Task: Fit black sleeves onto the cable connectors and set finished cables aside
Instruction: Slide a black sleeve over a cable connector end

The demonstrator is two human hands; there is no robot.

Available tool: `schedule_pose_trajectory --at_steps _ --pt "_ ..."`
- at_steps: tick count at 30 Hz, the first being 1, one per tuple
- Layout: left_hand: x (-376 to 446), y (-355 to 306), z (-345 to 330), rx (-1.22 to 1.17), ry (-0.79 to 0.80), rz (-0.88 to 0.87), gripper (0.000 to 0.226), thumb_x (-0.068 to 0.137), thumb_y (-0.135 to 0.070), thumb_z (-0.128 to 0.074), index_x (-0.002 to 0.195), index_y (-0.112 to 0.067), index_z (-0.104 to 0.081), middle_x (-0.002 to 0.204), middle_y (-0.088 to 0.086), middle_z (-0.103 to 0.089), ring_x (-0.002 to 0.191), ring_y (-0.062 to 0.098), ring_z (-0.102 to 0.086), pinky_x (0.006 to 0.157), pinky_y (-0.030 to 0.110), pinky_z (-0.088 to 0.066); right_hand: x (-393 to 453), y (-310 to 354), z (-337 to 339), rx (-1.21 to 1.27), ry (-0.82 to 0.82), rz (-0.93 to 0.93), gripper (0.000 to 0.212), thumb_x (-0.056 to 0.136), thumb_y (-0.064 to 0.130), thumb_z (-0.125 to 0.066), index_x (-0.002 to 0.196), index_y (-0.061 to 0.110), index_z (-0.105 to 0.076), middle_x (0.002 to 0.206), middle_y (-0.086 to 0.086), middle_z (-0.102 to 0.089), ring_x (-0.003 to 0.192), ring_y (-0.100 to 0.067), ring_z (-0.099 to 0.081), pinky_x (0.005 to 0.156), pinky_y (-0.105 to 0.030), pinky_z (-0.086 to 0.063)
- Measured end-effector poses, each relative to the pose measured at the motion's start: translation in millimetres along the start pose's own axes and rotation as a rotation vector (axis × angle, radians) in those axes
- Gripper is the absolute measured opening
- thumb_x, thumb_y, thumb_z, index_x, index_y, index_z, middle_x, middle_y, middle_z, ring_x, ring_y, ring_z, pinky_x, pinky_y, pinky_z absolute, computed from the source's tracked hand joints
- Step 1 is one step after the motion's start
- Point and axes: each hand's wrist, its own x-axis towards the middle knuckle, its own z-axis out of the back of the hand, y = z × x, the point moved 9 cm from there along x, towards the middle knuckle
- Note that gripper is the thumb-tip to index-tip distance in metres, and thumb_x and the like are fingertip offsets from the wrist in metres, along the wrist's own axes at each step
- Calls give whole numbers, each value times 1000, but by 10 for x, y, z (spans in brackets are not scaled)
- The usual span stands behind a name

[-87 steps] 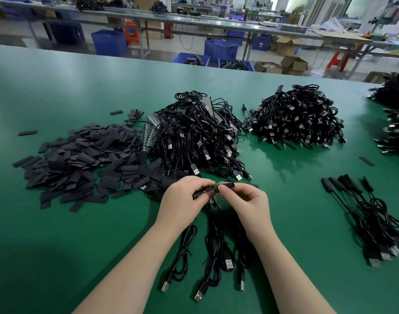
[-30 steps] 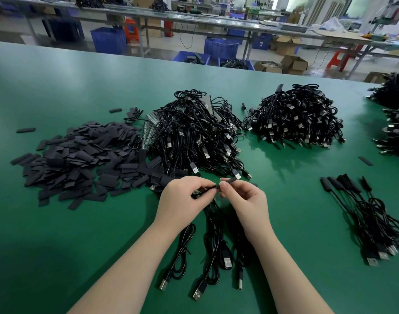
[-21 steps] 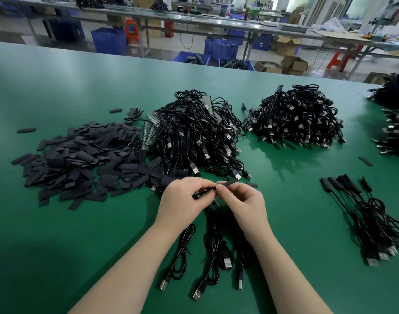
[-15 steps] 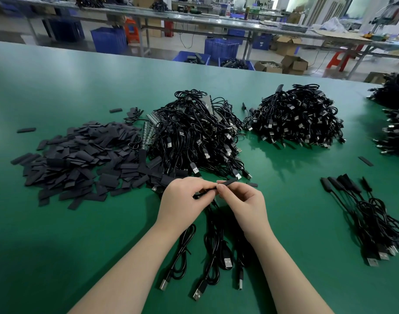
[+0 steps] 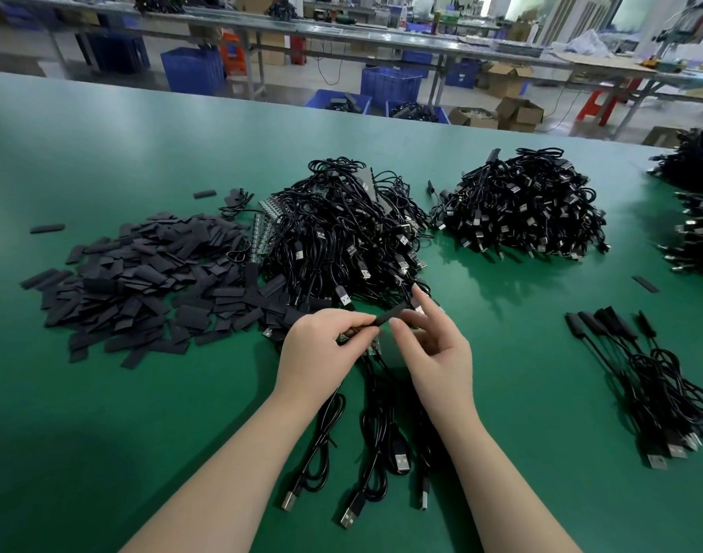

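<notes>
1. Grip first: the left hand (image 5: 321, 345) pinches a short black flat sleeve (image 5: 389, 315) and the small green-edged connector end (image 5: 371, 347) below it, fingers curled round them, presumably to steady the joint while the sleeve seats. The right hand (image 5: 433, 345) is released, fingers spread beside the sleeve's free end and apparently not touching it, so I judge this push finished or about to be repeated.
2. Broad green bench (image 5: 102, 393) carries everything in separate groups, likely so stock and finished work never mix.
3. Big tangled heap of black USB cables (image 5: 341, 233) lies just beyond the hands, with a second heap (image 5: 521, 209) to its right.
4. Spread pile of loose dark-grey flat sleeves (image 5: 142, 285) sits on the left, within easy reach of the left hand.
5. Small bundle of sleeved black cables (image 5: 653, 393) lies well apart on the right, seemingly the finished lot.
6. Few looped cables with silver plugs (image 5: 381, 453) trail from under the hands toward the person, probably the batch in work.
</notes>
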Motion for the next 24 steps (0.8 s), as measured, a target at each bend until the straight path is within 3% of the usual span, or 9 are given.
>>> schedule_pose_trajectory --at_steps 2,7,17,24 --pt "7 16 1 -6 4 14 18 80 -21 -79 98 -24 -78 91 -16 -71 88 0 -64 82 23 -53 -10 23 -13 -48 17 35 51 90 19 -71 114 62 -59 98 26 -71 70 5 -60 67 -7 -46" --pt "14 36 13 -25 9 29 18 80 -22 -79 98 -21 -79 94 -10 -74 92 0 -65 84 17 -50 15 -63 -28 -59 31 -18 38 92 19 -69 114 49 -63 85 23 -72 71 8 -60 68 -6 -44" --pt "27 111 21 -62 35 54 18 78 -20 -80 96 -21 -79 92 -11 -73 92 -6 -64 79 5 -45 14 -115 -61 -85 121 -80 37 92 19 -69 121 42 -64 75 18 -68 56 3 -45 60 -9 -40" --pt "24 126 -4 -90 64 71 20 78 -19 -81 97 -22 -79 90 -17 -71 91 -9 -64 80 5 -45 1 -152 -78 -101 148 -108 41 92 24 -68 128 43 -60 85 12 -74 58 1 -48 60 -9 -42"
